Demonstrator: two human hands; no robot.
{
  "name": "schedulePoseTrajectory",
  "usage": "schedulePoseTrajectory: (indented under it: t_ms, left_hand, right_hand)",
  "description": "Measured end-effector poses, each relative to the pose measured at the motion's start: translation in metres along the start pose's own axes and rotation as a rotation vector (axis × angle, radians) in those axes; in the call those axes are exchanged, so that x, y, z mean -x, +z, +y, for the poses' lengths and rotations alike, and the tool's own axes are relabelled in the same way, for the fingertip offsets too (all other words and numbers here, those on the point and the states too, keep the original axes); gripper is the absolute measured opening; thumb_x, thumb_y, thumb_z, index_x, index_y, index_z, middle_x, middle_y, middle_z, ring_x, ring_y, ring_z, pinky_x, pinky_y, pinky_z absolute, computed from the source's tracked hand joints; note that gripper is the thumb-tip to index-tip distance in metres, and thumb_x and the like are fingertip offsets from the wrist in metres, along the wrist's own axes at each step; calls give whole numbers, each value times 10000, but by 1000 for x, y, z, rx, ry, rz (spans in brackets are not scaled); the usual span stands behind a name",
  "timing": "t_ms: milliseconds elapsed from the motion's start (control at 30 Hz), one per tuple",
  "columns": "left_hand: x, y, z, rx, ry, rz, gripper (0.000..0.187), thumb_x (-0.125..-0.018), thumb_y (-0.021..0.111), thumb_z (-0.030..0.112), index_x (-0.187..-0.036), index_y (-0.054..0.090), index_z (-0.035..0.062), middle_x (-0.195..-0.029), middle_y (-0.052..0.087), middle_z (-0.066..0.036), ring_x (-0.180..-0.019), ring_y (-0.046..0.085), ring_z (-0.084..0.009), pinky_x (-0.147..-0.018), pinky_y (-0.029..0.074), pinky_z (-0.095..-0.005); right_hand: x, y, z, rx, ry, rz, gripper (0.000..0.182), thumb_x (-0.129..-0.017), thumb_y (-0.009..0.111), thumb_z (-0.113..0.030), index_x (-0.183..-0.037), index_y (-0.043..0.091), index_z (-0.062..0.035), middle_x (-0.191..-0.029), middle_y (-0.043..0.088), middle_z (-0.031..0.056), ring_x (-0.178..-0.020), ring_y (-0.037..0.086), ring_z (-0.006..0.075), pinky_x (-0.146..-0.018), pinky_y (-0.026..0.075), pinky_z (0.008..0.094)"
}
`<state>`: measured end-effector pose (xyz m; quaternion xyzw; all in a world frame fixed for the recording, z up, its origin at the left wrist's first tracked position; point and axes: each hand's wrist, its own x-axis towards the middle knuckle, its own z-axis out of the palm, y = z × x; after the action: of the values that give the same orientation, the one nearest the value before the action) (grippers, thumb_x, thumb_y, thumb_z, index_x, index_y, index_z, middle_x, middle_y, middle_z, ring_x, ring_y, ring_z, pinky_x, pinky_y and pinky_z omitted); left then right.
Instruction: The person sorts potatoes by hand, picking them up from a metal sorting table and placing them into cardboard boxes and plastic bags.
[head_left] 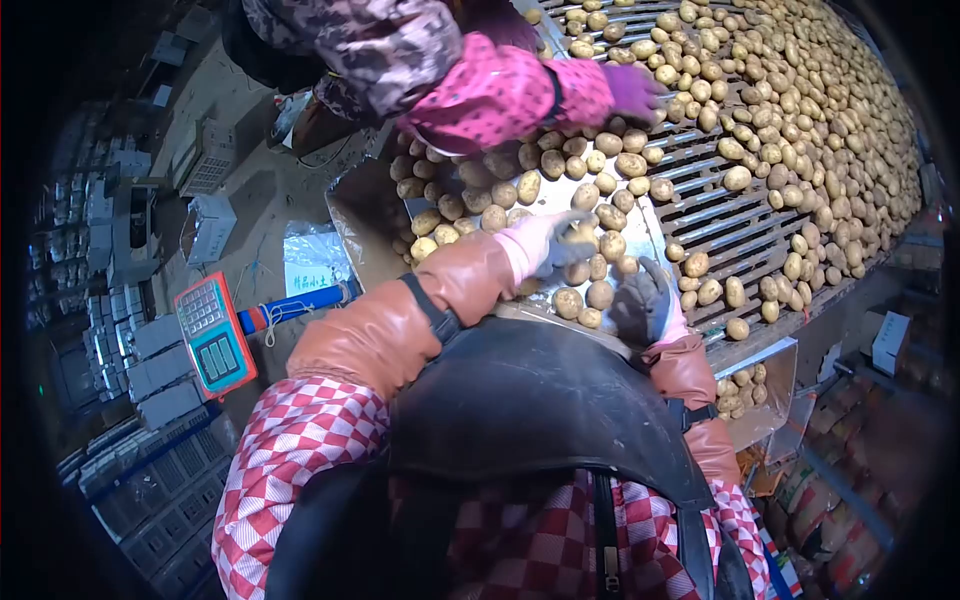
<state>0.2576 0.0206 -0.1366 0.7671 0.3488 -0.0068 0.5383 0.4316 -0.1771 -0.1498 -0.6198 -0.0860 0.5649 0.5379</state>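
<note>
Potatoes (566, 302) lie scattered over a pale metal tray (650, 232) in front of me. Over the tray's near part is my left hand (560, 245) in a grey and pink glove, its fingers curved down among the potatoes; whether it grips one is unclear. My right hand (643, 300), also gloved in grey, is at the tray's right edge beside the slatted rack (700, 200). Its fingers are raised and apart, with no potato visible in them.
A co-worker's purple-gloved hand (632, 92) reaches over the rack from the upper left. Many potatoes (820, 110) cover the rack's far right. On the left stands a scale display (216, 335). A box of potatoes (775, 400) is at lower right.
</note>
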Motion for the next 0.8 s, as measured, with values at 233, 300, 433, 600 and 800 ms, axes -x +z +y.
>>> schedulePoseTrajectory:
  t_ms: [233,300,433,600,800]
  left_hand:
    - [-10,-91,0,-527,-135,411,349,-936,541,253,-1231,593,74,-1100,677,-105,-959,646,-246,-856,507,-355]
    - [-38,-103,-24,-571,-243,386,372,-924,577,255,-1246,578,70,-1114,671,-100,-960,642,-229,-850,509,-346]
    - [-40,-100,-33,-427,-287,389,439,-898,647,258,-1277,546,61,-1143,658,-89,-964,635,-195,-839,512,-329]
    - [-10,-45,17,-12,-198,-71,421,-872,702,325,-1200,615,75,-1038,677,-58,-896,625,-150,-792,512,-291]
    - [-64,-21,-46,-17,-68,318,411,-870,618,418,-1197,624,169,-1175,608,-158,-999,616,-273,-864,493,-364]
  right_hand:
    - [-34,-12,30,-197,391,-550,351,-904,616,-155,-1222,530,-35,-987,619,85,-839,610,174,-692,516,292]
    - [-25,-2,3,-438,477,-378,281,-930,594,-190,-1181,557,-70,-910,600,51,-779,593,163,-669,505,279]
    - [-23,-26,0,-11,160,-511,428,-929,598,-211,-1328,482,-109,-949,594,38,-840,578,148,-700,492,273]
    - [-5,-2,-17,-518,342,-434,681,-878,677,-243,-1451,338,-102,-1219,560,119,-857,580,196,-701,508,338]
    - [41,-15,-50,-538,159,-122,526,-856,690,-142,-1312,439,-65,-1103,603,151,-840,601,219,-649,517,304]
